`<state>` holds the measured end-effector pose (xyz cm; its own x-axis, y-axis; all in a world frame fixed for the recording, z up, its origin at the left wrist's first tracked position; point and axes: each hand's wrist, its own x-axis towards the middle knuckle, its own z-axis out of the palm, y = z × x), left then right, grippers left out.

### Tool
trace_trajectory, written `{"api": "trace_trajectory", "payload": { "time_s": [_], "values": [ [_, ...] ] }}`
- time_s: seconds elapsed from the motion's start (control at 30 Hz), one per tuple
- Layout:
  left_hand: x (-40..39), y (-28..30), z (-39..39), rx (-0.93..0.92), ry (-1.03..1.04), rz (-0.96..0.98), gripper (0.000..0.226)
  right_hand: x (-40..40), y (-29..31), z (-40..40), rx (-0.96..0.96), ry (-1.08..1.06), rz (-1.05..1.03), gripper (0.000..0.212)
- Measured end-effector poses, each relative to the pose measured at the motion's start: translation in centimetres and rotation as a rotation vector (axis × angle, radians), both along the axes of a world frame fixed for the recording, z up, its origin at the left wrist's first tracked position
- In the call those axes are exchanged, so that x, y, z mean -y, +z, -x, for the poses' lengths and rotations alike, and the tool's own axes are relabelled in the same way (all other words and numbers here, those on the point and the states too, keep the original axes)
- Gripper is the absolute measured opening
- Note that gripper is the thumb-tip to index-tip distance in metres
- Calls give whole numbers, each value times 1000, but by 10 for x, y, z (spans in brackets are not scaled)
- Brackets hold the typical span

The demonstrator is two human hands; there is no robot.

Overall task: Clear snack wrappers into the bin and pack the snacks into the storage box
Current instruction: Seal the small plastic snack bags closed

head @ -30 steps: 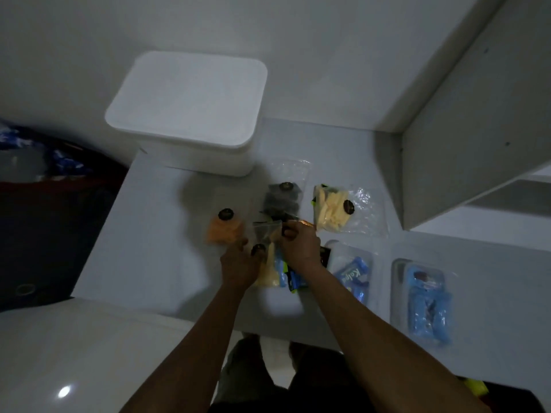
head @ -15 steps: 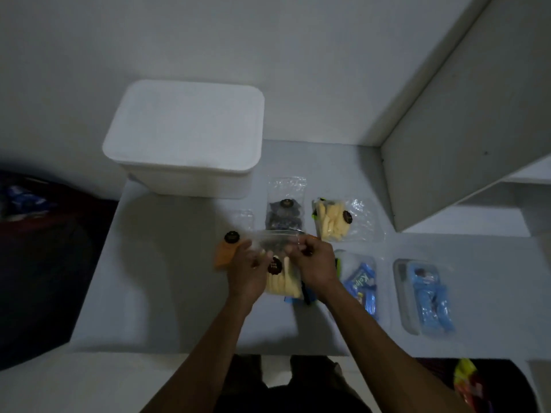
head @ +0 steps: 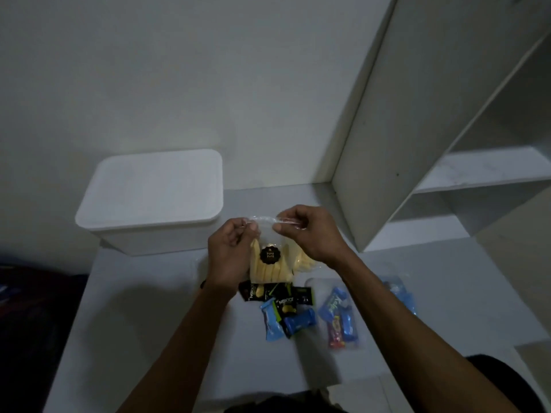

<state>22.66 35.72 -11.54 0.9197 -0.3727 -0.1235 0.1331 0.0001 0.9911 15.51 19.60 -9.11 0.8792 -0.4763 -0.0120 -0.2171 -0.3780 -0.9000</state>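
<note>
A clear snack bag of pale yellow sticks with a round black label hangs above the table. My left hand pinches its top left edge and my right hand pinches its top right edge. The white storage box with its lid on stands at the back left of the table. Below the bag lie black and green sachets and blue wrapped snacks.
A clear pouch of blue and red snacks lies right of the sachets, another blue pack further right. A white shelf unit rises at the right. The grey table ends at the left by a dark area.
Both hands have lifted the yellow snack bag up off the table, holding its top edge. The camera has tilted up, so other bags behind are now hidden.
</note>
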Motion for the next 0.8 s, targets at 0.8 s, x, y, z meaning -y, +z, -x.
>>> {"api": "trace_trajectory", "payload": {
  "time_s": [0.8],
  "values": [
    [49,46,12,164,156,-3,8,33,53,-9,46,166,220,15]
  ]
}}
